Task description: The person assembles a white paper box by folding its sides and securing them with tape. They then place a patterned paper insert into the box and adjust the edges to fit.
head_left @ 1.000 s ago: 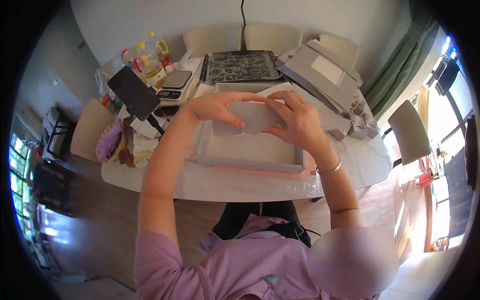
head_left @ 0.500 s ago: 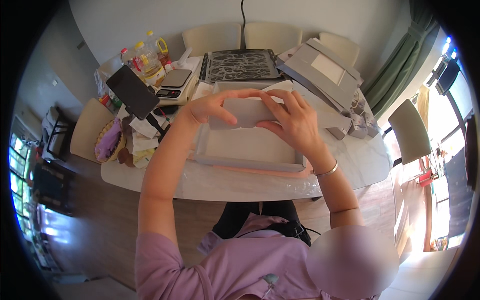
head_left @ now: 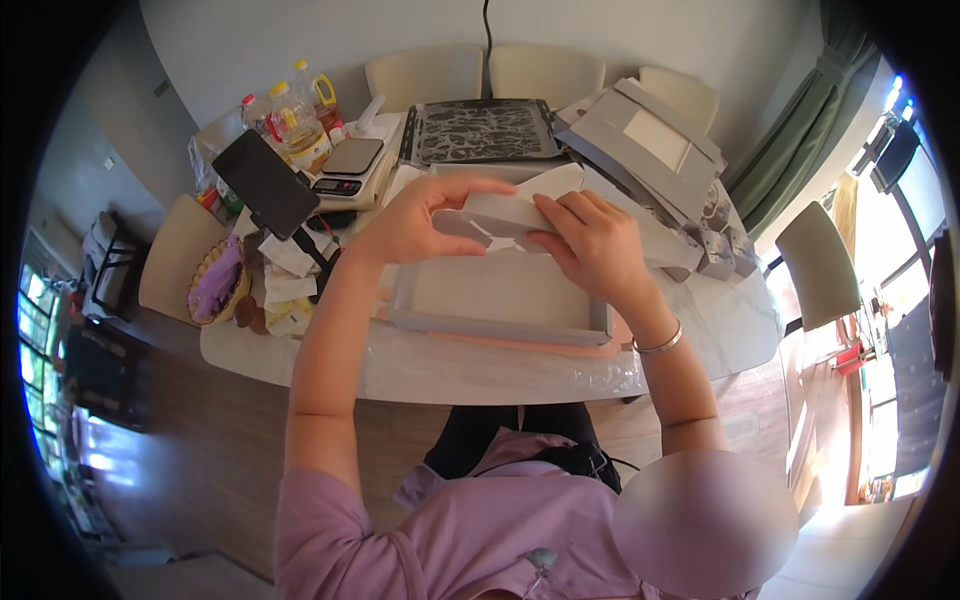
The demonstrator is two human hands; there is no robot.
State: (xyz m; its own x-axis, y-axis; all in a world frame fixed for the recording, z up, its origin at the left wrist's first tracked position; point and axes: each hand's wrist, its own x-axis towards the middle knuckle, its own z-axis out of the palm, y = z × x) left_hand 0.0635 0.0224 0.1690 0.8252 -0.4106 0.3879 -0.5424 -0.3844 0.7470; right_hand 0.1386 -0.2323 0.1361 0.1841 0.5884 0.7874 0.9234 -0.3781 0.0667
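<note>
Above the table, both my hands hold a small grey cardboard box [head_left: 507, 212] that is partly folded, its pale flaps standing at angles. My left hand [head_left: 420, 220] curves round its left end, fingers above and thumb below. My right hand [head_left: 595, 235] pinches its right side between thumb and fingers; a bangle circles that wrist. Directly beneath lies a shallow open grey box tray [head_left: 500, 325] with a pale inside. My hands and the small box hide part of its far side.
On the marble-look table [head_left: 450, 375], a black-patterned tray [head_left: 485, 130] lies at the back. Flat grey box parts [head_left: 635, 140] are stacked back right, near small grey boxes [head_left: 717, 255]. To the left are a phone on a stand [head_left: 265, 182], a scale [head_left: 352, 158], oil bottles [head_left: 297, 125] and a basket [head_left: 232, 295].
The small cardboard box has turned from a broad flat face to a tilted, angled view with its flaps showing. My left hand has shifted slightly left, and its grip has changed.
</note>
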